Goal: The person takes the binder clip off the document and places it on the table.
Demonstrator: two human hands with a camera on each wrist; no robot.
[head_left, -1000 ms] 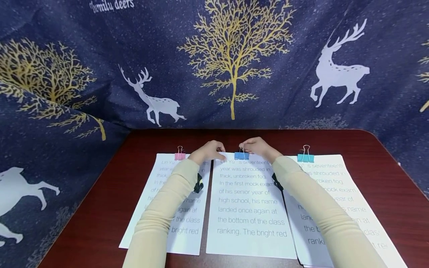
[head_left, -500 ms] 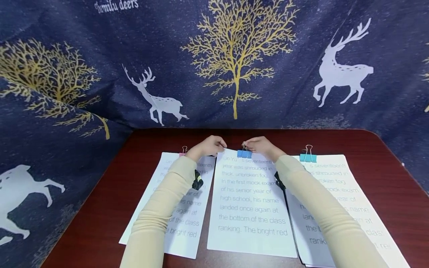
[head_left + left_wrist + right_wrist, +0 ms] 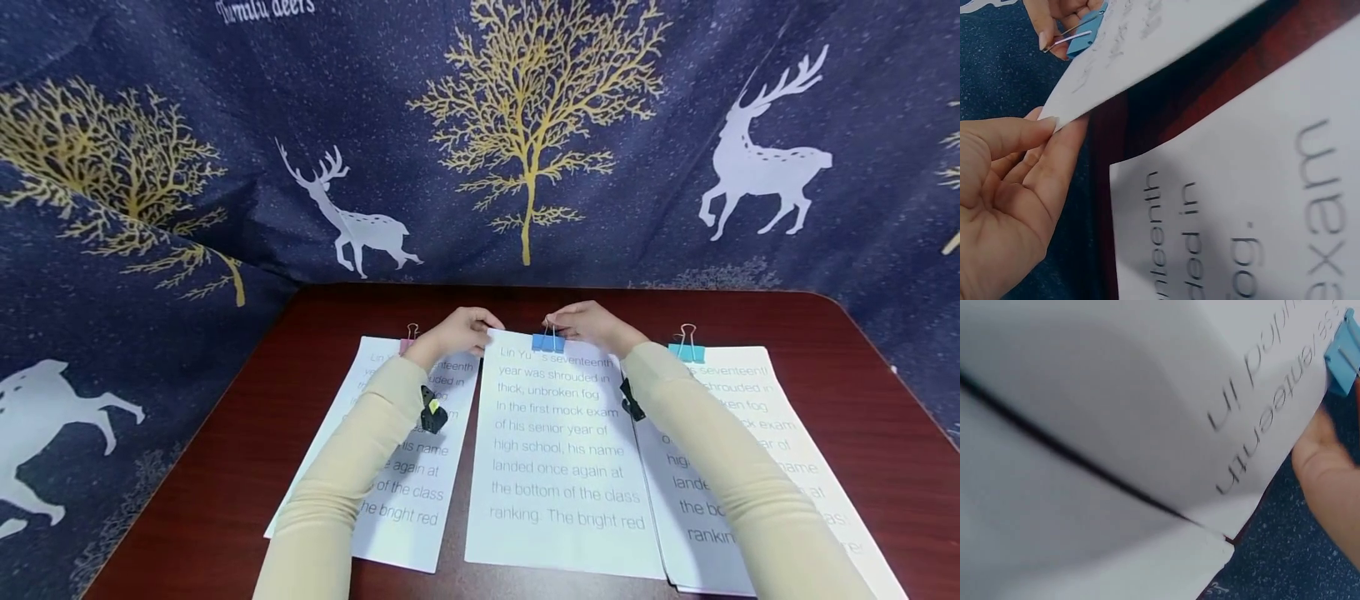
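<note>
A stack of printed sheets [image 3: 558,454] lies in the middle of the head view, a blue binder clip [image 3: 548,342] on its top edge. My left hand [image 3: 452,332] pinches the upper left corner between thumb and fingers; the left wrist view shows that corner [image 3: 1063,115] raised off the table. At the clip, my right hand [image 3: 596,323] grips the wire handles with its fingertips, some fingers behind the clip. In the right wrist view only part of the right hand [image 3: 1329,469] shows, beside the paper's edge and the blue clip [image 3: 1342,359].
To the left lies another printed stack [image 3: 405,517] with a pink binder clip [image 3: 406,345], partly under the left arm. A third stack [image 3: 757,392] with a teal clip [image 3: 686,352] lies to the right, close beside the middle one. A patterned dark blue cloth [image 3: 645,208] hangs behind the table [image 3: 247,400].
My left hand has gone from resting loosely at the middle stack's corner to pinching it, and that top edge has risen slightly. My right hand stays at the blue clip.
</note>
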